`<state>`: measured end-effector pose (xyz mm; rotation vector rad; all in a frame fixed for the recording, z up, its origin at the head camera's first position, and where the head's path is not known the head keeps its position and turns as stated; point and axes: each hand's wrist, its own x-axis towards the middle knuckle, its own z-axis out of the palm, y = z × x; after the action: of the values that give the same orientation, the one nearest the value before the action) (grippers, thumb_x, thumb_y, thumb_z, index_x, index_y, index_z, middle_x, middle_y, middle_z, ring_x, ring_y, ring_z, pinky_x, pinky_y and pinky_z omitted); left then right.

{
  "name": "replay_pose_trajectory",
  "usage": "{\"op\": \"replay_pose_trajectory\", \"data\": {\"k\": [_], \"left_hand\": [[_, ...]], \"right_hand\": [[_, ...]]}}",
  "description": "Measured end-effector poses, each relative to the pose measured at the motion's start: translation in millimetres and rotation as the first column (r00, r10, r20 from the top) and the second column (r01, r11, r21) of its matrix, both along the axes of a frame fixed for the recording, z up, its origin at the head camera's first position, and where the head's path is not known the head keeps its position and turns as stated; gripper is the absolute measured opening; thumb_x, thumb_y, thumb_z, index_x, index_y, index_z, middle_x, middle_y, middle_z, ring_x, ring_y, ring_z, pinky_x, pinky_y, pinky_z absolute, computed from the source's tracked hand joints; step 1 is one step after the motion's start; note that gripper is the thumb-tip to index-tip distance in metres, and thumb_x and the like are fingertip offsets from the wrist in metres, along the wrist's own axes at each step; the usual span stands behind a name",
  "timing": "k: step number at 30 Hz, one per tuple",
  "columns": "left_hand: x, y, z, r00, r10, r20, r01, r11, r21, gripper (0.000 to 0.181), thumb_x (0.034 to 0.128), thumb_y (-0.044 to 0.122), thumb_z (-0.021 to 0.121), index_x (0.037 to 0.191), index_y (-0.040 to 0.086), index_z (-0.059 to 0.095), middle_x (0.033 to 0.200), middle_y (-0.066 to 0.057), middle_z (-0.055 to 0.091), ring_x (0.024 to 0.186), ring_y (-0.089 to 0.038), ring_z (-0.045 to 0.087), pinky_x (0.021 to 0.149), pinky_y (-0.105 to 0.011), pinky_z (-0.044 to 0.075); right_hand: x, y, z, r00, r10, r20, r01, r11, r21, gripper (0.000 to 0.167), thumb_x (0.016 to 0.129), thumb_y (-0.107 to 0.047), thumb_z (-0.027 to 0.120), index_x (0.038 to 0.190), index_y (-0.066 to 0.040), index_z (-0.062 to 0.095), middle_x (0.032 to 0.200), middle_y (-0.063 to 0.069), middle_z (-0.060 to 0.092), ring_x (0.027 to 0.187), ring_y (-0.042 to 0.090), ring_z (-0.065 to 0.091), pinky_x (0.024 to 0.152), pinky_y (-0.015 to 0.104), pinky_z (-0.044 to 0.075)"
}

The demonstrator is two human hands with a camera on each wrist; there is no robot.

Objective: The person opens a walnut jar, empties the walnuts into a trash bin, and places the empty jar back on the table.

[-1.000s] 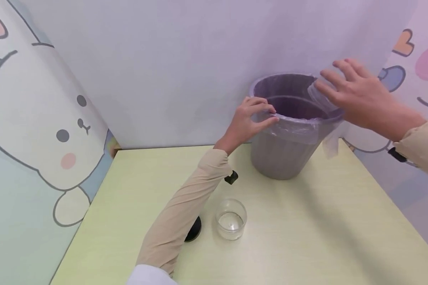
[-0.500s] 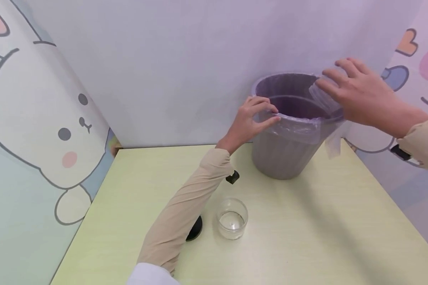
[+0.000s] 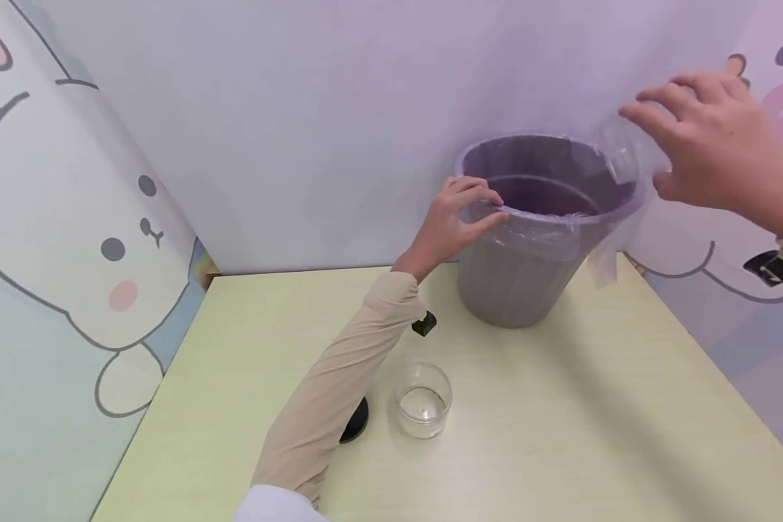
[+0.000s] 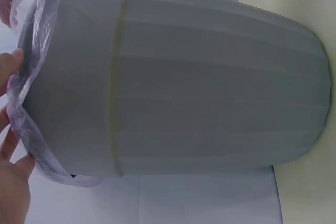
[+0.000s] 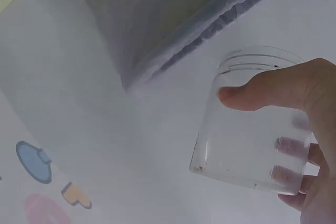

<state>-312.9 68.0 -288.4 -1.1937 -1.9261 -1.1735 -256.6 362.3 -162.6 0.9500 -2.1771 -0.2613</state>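
Observation:
A grey trash can (image 3: pixel 509 283) with a thin clear-purple liner (image 3: pixel 541 239) folded over its rim stands at the back of the table. My left hand (image 3: pixel 455 219) grips its near-left rim through the liner, thumb outside. Above the can's right side, my right hand (image 3: pixel 718 138) holds a clear jar (image 5: pixel 247 135). In the right wrist view the thumb lies across the jar and several fingers show through its far wall. Small specks cling near the jar's base; its threaded neck points toward the can. In the head view the jar is faint, partly behind the fingers.
A second clear round jar (image 3: pixel 423 406) stands on the pale table (image 3: pixel 561 435) in front of the can. Beside it a black disc (image 3: pixel 355 420) is partly hidden by my left sleeve (image 3: pixel 339 384). Walls with cartoon prints enclose the back and sides.
My right hand has risen and moved right with the jar, from over the can's mouth to its right edge. The left hand keeps its grip on the rim.

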Motion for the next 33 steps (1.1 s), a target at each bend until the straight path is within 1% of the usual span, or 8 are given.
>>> {"op": "replay_pose_trajectory", "data": {"k": [6,9,13,17,21,24,29,33], "left_hand": [[-2.1,1.5,0.2,1.000,-0.008,-0.010,0.008,1.000,0.007,0.017,0.0805,0.023,0.077,0.090,0.010,0.072,0.097,0.000,0.062,0.102,-0.014,0.047,0.097,-0.022,0.032],[-2.0,2.4,0.8,1.000,0.001,-0.017,-0.001,1.000,0.000,0.017,0.0803,0.023,0.077,0.090,0.011,0.072,0.098,0.000,0.062,0.102,-0.014,0.048,0.097,-0.022,0.032],[-1.7,3.1,1.8,1.000,0.007,-0.014,-0.007,1.000,-0.009,0.016,0.0801,0.023,0.077,0.089,0.011,0.072,0.097,0.000,0.062,0.101,-0.015,0.048,0.096,-0.022,0.032],[-1.8,4.0,3.0,1.000,0.006,-0.017,-0.006,1.000,-0.018,0.017,0.0802,0.023,0.077,0.089,0.010,0.072,0.097,0.000,0.062,0.101,-0.015,0.048,0.096,-0.021,0.032],[-1.2,4.7,4.0,1.000,0.004,-0.025,-0.005,1.000,-0.018,0.016,0.0798,0.022,0.077,0.089,0.010,0.072,0.097,-0.001,0.062,0.100,-0.015,0.049,0.095,-0.021,0.032],[-0.5,5.4,4.2,1.000,0.004,-0.026,-0.005,1.000,-0.019,0.016,0.0798,0.023,0.077,0.089,0.010,0.072,0.097,-0.001,0.062,0.100,-0.015,0.049,0.095,-0.021,0.033],[0.3,5.9,3.6,1.000,0.009,-0.023,-0.009,1.000,-0.017,0.017,0.0798,0.023,0.077,0.089,0.010,0.072,0.096,0.000,0.062,0.099,-0.015,0.048,0.094,-0.021,0.033],[0.8,6.8,2.6,1.000,0.005,-0.021,-0.005,1.000,-0.012,0.017,0.0797,0.023,0.078,0.089,0.010,0.072,0.096,0.000,0.062,0.100,-0.015,0.048,0.094,-0.021,0.033]], "right_hand": [[-0.2,1.3,3.2,0.998,-0.033,-0.052,0.034,0.999,0.020,0.079,0.048,0.001,0.057,0.126,0.004,0.045,0.116,0.033,0.049,0.112,0.056,0.039,0.097,0.066,0.028],[-2.6,-2.2,-1.3,0.997,-0.004,-0.079,0.009,0.998,0.063,0.074,0.053,0.002,0.053,0.126,0.004,0.044,0.118,0.033,0.048,0.114,0.056,0.038,0.101,0.063,0.027],[-7.0,-10.9,-9.8,0.997,0.010,-0.075,0.000,0.991,0.136,0.068,0.057,0.012,0.058,0.124,0.004,0.045,0.123,0.033,0.045,0.119,0.054,0.035,0.109,0.054,0.019],[-11.2,-19.2,-17.4,0.999,0.009,-0.035,-0.002,0.982,0.188,0.073,0.054,0.020,0.067,0.122,0.004,0.047,0.124,0.032,0.045,0.120,0.053,0.034,0.111,0.052,0.017],[-15.0,-24.8,-23.8,0.999,0.029,-0.016,-0.025,0.972,0.234,0.084,0.044,0.018,0.078,0.121,0.004,0.048,0.123,0.031,0.046,0.118,0.053,0.035,0.110,0.052,0.018],[-15.8,-26.7,-27.1,1.000,0.023,-0.016,-0.018,0.965,0.260,0.086,0.042,0.017,0.080,0.120,0.004,0.047,0.122,0.032,0.045,0.118,0.052,0.035,0.110,0.052,0.018],[-14.6,-27.9,-27.7,1.000,0.004,0.001,-0.004,0.969,0.249,0.084,0.044,0.017,0.079,0.120,0.005,0.047,0.122,0.032,0.044,0.118,0.052,0.034,0.110,0.053,0.018],[-9.7,-25.0,-23.7,0.999,-0.022,0.047,0.014,0.986,0.168,0.089,0.041,0.016,0.078,0.123,0.004,0.046,0.123,0.032,0.044,0.117,0.053,0.034,0.110,0.053,0.017]]}}
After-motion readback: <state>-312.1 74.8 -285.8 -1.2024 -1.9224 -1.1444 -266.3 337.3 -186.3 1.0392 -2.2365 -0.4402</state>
